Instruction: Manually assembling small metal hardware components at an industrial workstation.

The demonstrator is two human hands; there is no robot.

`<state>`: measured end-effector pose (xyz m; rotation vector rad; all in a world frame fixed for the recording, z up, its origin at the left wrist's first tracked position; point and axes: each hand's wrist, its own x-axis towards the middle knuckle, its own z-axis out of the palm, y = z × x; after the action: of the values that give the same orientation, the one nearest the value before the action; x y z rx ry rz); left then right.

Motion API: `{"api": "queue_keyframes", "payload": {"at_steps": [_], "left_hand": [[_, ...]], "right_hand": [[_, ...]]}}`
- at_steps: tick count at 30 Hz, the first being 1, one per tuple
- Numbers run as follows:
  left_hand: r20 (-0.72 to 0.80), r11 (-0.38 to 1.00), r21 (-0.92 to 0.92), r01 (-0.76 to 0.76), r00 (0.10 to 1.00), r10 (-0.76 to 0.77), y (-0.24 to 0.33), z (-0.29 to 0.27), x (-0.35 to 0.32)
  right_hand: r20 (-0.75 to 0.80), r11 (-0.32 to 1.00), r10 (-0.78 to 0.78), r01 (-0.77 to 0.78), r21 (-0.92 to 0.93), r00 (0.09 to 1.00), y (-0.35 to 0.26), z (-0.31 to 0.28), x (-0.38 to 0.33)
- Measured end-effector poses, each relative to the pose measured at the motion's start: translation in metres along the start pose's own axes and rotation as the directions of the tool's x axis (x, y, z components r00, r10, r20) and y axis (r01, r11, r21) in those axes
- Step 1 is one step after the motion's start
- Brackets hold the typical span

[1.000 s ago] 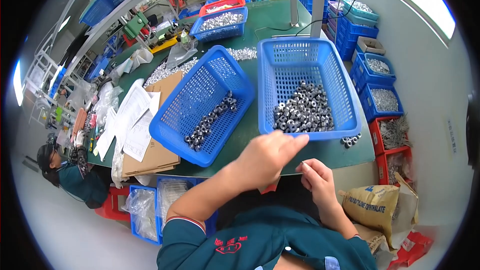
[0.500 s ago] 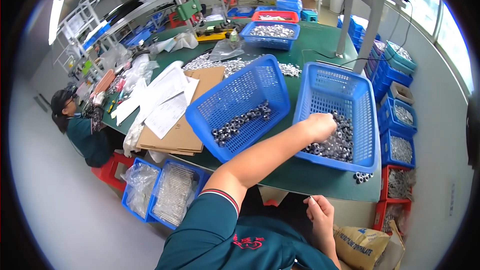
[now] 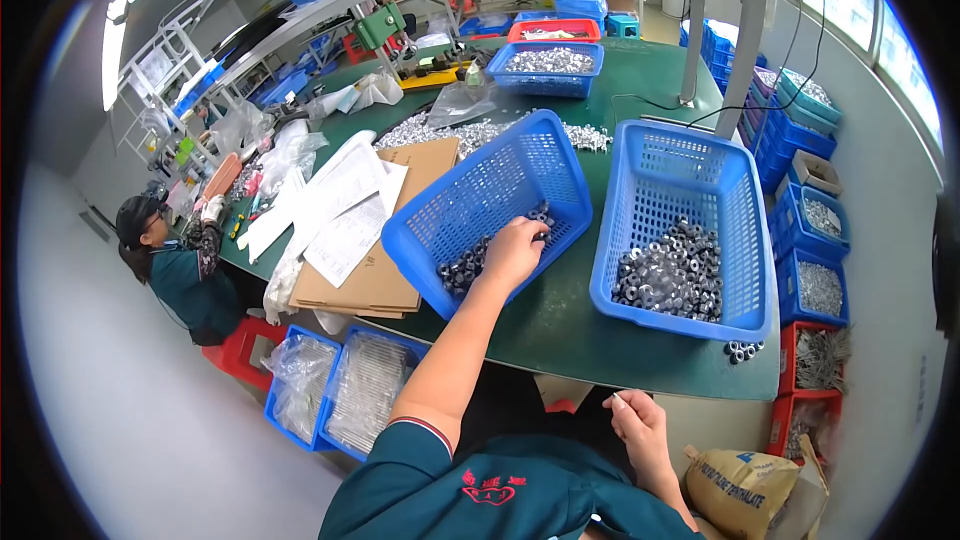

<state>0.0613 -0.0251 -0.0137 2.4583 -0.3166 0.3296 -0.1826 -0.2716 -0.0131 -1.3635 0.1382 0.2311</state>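
My left hand (image 3: pixel 514 252) reaches into the tilted blue basket (image 3: pixel 420 225), fingers curled down among small dark ring-shaped metal parts (image 3: pixel 462 268). What its fingertips hold is hard to make out. To the right stands another blue basket (image 3: pixel 745 230), with a larger heap of dark and silver ring-shaped parts (image 3: pixel 675 275) at its near end. Close to my body, below the table edge, my right hand (image 3: pixel 640 425) is closed, thumb against fingers. A tiny pale spot shows at its fingertips, too small to identify.
A few loose rings (image 3: pixel 743 351) lie by the right basket's near corner. Papers (image 3: pixel 345 210) rest on cardboard (image 3: pixel 400 285) at the left. Silver parts (image 3: pixel 410 130) spread behind the baskets. A post (image 3: pixel 745 50) rises at the back right. A co-worker (image 3: pixel 175 265) sits far left.
My left hand has moved from the heap in the right basket leftward into the tilted basket. My right hand stays closed near my body. The view has shifted slightly.
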Motion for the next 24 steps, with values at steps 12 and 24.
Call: {"api": "queue_keyframes", "payload": {"at_steps": [12, 24], "left_hand": [[-0.024, 0.972, 0.223, -0.069, 0.997, 0.076, 0.01, 0.003, -0.021], [-0.229, 0.976, 0.176, -0.124, 0.96, 0.164, 0.005, 0.014, -0.052]], "right_hand": [[-0.013, 0.996, 0.056, -0.057, -0.068, 0.998, -0.002, 0.0, 0.0], [-0.018, 0.995, 0.051, -0.052, -0.086, 0.999, 0.002, 0.002, -0.003]]}}
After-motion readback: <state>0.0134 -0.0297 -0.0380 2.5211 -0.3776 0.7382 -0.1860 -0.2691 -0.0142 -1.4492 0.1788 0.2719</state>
